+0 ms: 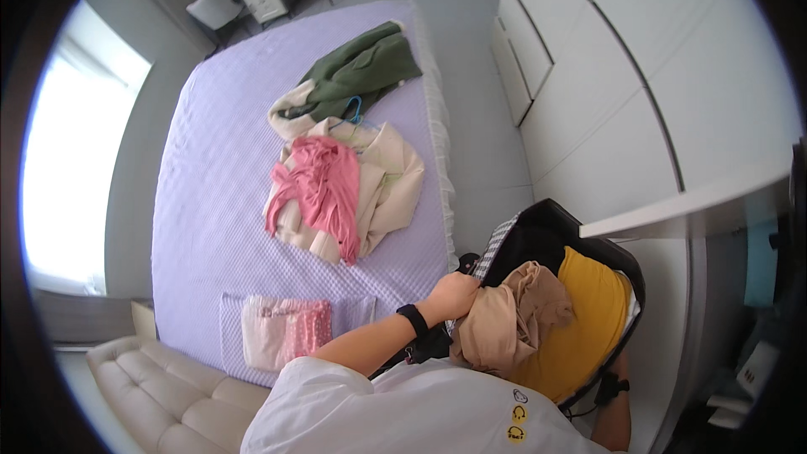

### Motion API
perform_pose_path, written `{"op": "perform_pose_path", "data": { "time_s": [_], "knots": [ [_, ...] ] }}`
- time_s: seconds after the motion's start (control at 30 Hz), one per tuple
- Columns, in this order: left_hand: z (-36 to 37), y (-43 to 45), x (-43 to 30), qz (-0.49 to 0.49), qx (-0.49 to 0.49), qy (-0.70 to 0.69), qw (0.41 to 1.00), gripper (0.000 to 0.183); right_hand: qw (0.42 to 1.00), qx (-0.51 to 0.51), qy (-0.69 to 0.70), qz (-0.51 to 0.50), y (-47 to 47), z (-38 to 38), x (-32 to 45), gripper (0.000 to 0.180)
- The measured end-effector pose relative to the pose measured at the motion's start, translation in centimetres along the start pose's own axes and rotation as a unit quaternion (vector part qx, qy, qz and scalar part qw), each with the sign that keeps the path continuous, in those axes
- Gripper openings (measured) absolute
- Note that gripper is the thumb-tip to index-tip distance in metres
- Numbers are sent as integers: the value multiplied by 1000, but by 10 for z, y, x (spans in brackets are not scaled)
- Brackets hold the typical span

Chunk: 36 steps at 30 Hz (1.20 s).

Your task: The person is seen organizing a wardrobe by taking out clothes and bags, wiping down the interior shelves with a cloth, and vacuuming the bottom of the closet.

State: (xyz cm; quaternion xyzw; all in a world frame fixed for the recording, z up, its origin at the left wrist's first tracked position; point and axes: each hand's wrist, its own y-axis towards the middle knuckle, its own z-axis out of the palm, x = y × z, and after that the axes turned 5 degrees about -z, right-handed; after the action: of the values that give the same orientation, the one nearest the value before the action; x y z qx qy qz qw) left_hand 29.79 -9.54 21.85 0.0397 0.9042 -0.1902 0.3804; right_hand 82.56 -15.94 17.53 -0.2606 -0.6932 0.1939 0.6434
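Note:
A black open-topped bag or case (548, 221) stands beside the bed, against my body. Inside it lie a crumpled tan garment (504, 328) and a mustard-yellow cloth item (586, 315). My left hand (457, 295) is closed at the near-bed rim, by the checked lining (498, 246) and the edge of the tan garment; what its fingers pinch is unclear. My right hand (621, 362) reaches round the far side of the case, its fingers hidden behind it. On the bed lie a pink garment (325, 183), a cream coat (397, 183) with a blue hanger (355, 110), and a green coat (365, 69).
The purple-covered bed (214, 157) fills the left, with a folded pink and white item (287, 331) near its tufted headboard (170, 397). White wardrobe doors (592, 113) run along the right. A pale shelf edge (687, 208) juts above the case. Chairs and a desk stand far back.

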Motion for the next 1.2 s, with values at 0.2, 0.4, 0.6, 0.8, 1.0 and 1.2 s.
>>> {"op": "perform_pose_path", "data": {
  "time_s": [0.2, 0.4, 0.6, 0.8, 1.0, 1.2],
  "knots": [
    [-18, -13, 52, -93, -74, -22, 993, 31, 993, 73, 77, 43, 75, 82, 51, 61],
    [-36, -30, 88, -165, -139, -53, 975, 28, 983, 102, 117, 100, 124, 154, 91, 71],
    [-42, -41, 102, -217, -193, -62, 955, 28, 967, 222, 102, 76, 157, 190, 110, 75],
    [-27, -38, 90, -259, -222, -106, 934, 27, 981, 174, 33, 83, 179, 217, 141, 82],
    [5, -33, 81, -286, -275, -132, 908, 26, 973, 191, 33, 129, 183, 211, 165, 77],
    [22, -59, 59, -355, -296, -147, 875, 26, 951, 282, -8, 123, 225, 215, 153, 75]
  ]
}}
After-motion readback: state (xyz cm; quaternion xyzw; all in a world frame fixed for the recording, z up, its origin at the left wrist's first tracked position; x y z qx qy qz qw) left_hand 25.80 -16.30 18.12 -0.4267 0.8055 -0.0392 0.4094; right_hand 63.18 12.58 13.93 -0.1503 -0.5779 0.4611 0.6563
